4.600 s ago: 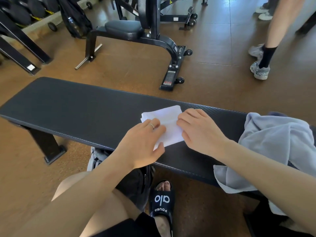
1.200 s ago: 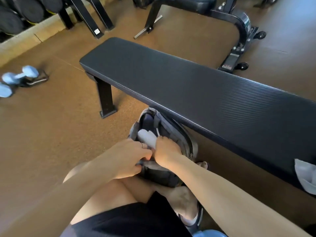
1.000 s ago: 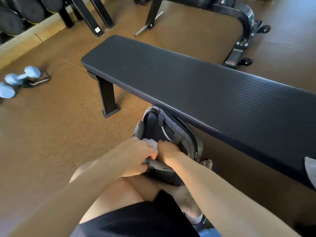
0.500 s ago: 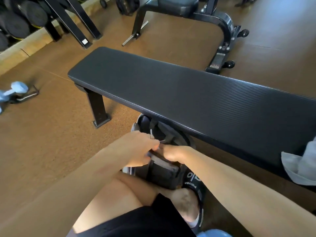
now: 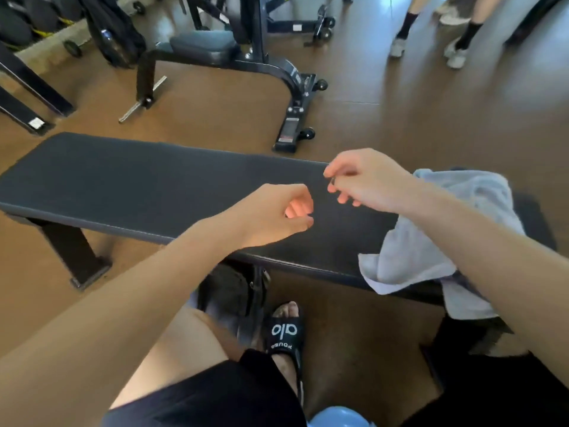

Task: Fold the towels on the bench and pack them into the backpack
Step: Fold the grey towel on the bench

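A long black bench (image 5: pixel 138 183) runs across the view. A crumpled pale grey-blue towel (image 5: pixel 431 241) lies on its right end and hangs over the near edge. My left hand (image 5: pixel 274 215) hovers over the bench's middle, fingers loosely curled, holding nothing. My right hand (image 5: pixel 366 180) is raised just to its right, beside the towel, fingers apart and empty. The dark backpack (image 5: pixel 234 294) stands on the floor under the bench's near edge, between my knee and my sandalled foot (image 5: pixel 284 334); its opening is hidden by my left arm.
A black gym machine (image 5: pixel 246 57) with a padded seat stands behind the bench. A black bag (image 5: pixel 114 35) leans at the back left beside weight racks (image 5: pixel 27 84). Other people's legs (image 5: pixel 431 32) are at the far right. The floor is brown.
Both hands have left the backpack, where they pushed in the folded white towel, and risen over the bench. My view has swung up and right, bringing the grey-blue towel into sight.
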`<state>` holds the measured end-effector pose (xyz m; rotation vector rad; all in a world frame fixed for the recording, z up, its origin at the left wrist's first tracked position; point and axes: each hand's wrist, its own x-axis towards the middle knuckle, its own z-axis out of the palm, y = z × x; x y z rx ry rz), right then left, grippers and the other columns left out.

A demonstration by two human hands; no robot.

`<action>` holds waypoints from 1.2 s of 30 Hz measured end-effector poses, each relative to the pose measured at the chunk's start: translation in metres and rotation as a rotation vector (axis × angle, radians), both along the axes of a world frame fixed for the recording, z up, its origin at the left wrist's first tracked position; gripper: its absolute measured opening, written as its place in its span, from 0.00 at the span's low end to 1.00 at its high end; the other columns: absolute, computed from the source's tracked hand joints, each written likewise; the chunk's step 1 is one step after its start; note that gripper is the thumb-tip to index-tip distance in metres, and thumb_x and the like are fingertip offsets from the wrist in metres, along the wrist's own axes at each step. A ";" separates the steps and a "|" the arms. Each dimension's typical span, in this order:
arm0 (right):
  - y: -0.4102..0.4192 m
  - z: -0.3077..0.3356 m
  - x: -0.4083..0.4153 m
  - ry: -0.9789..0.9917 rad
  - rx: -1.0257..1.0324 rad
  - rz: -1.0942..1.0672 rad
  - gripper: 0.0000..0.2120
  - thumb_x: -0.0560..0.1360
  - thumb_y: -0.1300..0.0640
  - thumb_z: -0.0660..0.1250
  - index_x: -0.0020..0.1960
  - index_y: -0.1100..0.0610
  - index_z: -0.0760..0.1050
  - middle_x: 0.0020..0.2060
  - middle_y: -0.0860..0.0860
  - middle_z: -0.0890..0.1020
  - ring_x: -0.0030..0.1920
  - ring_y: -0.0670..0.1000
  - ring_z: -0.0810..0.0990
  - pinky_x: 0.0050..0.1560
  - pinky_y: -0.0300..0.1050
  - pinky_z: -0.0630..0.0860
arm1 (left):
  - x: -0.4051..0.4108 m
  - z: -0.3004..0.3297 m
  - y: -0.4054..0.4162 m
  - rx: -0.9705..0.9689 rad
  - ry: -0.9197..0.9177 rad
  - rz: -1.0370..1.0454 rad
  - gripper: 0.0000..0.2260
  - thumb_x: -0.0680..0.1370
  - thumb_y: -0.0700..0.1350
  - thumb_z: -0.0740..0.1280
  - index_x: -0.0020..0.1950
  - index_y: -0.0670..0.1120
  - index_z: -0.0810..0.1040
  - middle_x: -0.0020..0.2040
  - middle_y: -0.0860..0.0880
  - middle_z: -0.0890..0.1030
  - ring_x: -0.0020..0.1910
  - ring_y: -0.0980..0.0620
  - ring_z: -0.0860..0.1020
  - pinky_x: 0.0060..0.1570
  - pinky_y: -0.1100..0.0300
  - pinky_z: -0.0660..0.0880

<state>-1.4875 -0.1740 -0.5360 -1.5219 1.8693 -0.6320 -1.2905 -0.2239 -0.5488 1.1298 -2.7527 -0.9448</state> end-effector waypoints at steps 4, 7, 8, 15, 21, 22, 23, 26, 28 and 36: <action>0.032 -0.006 -0.077 0.447 0.017 -0.138 0.13 0.75 0.60 0.62 0.57 0.53 0.78 0.53 0.53 0.82 0.54 0.57 0.79 0.53 0.46 0.76 | -0.080 -0.014 0.024 0.175 0.021 -0.072 0.18 0.76 0.58 0.71 0.63 0.53 0.74 0.54 0.57 0.80 0.53 0.59 0.79 0.56 0.59 0.77; 0.059 -0.012 -0.104 0.541 0.095 -0.137 0.11 0.75 0.55 0.62 0.55 0.52 0.78 0.50 0.52 0.81 0.54 0.58 0.78 0.47 0.43 0.70 | -0.125 -0.030 0.042 0.117 0.010 -0.117 0.25 0.73 0.61 0.73 0.63 0.49 0.74 0.53 0.53 0.79 0.51 0.52 0.78 0.51 0.56 0.76; 0.066 -0.015 -0.108 0.535 0.095 -0.125 0.08 0.73 0.52 0.60 0.47 0.51 0.77 0.43 0.49 0.80 0.49 0.56 0.78 0.44 0.41 0.70 | -0.136 -0.033 0.048 0.073 0.014 -0.129 0.23 0.73 0.60 0.74 0.58 0.47 0.74 0.50 0.51 0.79 0.48 0.50 0.77 0.48 0.54 0.76; 0.081 -0.030 -0.125 0.382 -0.002 -0.062 0.15 0.67 0.58 0.58 0.50 0.43 0.74 0.47 0.45 0.74 0.53 0.53 0.75 0.49 0.42 0.70 | -0.161 -0.033 0.047 0.052 -0.047 -0.100 0.09 0.81 0.44 0.60 0.41 0.47 0.67 0.38 0.49 0.73 0.38 0.48 0.70 0.38 0.55 0.66; 0.095 -0.022 -0.119 0.506 -0.001 0.061 0.39 0.66 0.44 0.71 0.74 0.43 0.60 0.65 0.50 0.68 0.68 0.56 0.63 0.68 0.55 0.64 | -0.156 -0.010 0.024 0.414 0.310 0.246 0.04 0.80 0.45 0.61 0.45 0.48 0.70 0.44 0.48 0.72 0.44 0.50 0.70 0.45 0.52 0.67; 0.097 -0.023 -0.118 0.523 -0.033 0.062 0.42 0.66 0.43 0.71 0.76 0.43 0.58 0.66 0.50 0.67 0.69 0.56 0.62 0.69 0.54 0.62 | -0.155 -0.004 0.022 0.461 0.368 0.291 0.04 0.80 0.44 0.61 0.45 0.48 0.70 0.44 0.47 0.72 0.44 0.50 0.70 0.44 0.53 0.67; 0.097 -0.026 -0.117 0.554 -0.064 0.053 0.43 0.66 0.43 0.71 0.77 0.44 0.56 0.67 0.51 0.66 0.69 0.56 0.62 0.68 0.54 0.62 | -0.155 0.001 0.021 0.519 0.429 0.333 0.04 0.81 0.44 0.61 0.45 0.48 0.70 0.44 0.47 0.72 0.44 0.49 0.71 0.43 0.54 0.68; 0.094 -0.035 -0.114 0.625 -0.199 -0.060 0.34 0.70 0.48 0.69 0.73 0.47 0.62 0.61 0.52 0.71 0.63 0.58 0.68 0.63 0.57 0.69 | -0.155 0.019 0.023 0.640 0.581 0.423 0.06 0.81 0.43 0.61 0.43 0.48 0.71 0.39 0.48 0.74 0.37 0.51 0.74 0.36 0.57 0.72; 0.093 -0.036 -0.116 0.616 -0.304 -0.182 0.20 0.74 0.54 0.66 0.66 0.53 0.70 0.55 0.53 0.74 0.55 0.59 0.73 0.55 0.58 0.73 | -0.154 0.029 0.023 0.650 0.633 0.417 0.07 0.80 0.44 0.63 0.42 0.48 0.72 0.37 0.49 0.75 0.35 0.52 0.75 0.36 0.59 0.73; 0.091 -0.013 -0.104 0.618 -0.415 -0.361 0.07 0.82 0.58 0.55 0.55 0.59 0.70 0.49 0.55 0.74 0.43 0.59 0.75 0.39 0.51 0.70 | -0.128 0.048 0.021 0.129 0.356 0.142 0.27 0.70 0.58 0.77 0.58 0.46 0.69 0.50 0.51 0.76 0.44 0.54 0.76 0.43 0.57 0.74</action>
